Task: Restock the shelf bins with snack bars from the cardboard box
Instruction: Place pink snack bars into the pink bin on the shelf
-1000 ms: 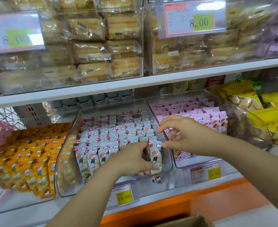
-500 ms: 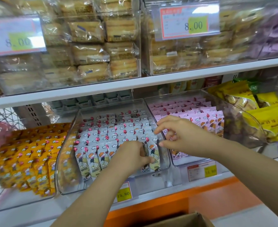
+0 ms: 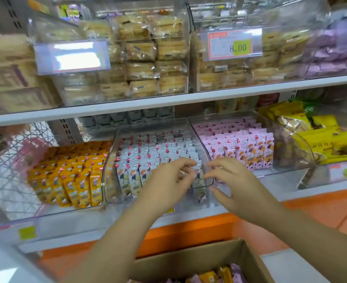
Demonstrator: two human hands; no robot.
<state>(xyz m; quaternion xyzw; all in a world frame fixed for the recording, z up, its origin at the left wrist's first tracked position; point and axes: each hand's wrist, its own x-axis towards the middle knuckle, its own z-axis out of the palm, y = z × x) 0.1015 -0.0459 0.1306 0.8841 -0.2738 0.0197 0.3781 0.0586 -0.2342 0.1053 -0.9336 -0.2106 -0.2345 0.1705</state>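
Head view, restocking in progress. The left hand and right hand are both raised to the near right corner of the middle clear bin on the lower shelf; this bin holds upright rows of white-wrapped snack bars. Both hands are half open, fingers loosely bent and spread; neither is seen to grasp anything. Their fingertips flank the end bar of the nearest row; motion blur hides whether they touch it. The right hand lies across the wall shared with the pink bars in the bin to the right; orange bars fill the bin to the left. The cardboard box stands open near and below the shelf, with a few loose bars, yellow and lilac, visible inside.

Step in hand, by judgement: seating and squaring the front row of the white bars, rather than fetching stock. The middle bin looks close to full. The next move probably calls for lowering a hand into the box, picking out bars by wrapper colour, and carrying them to the matching bin; each bar should go in upright, aligned with its row.
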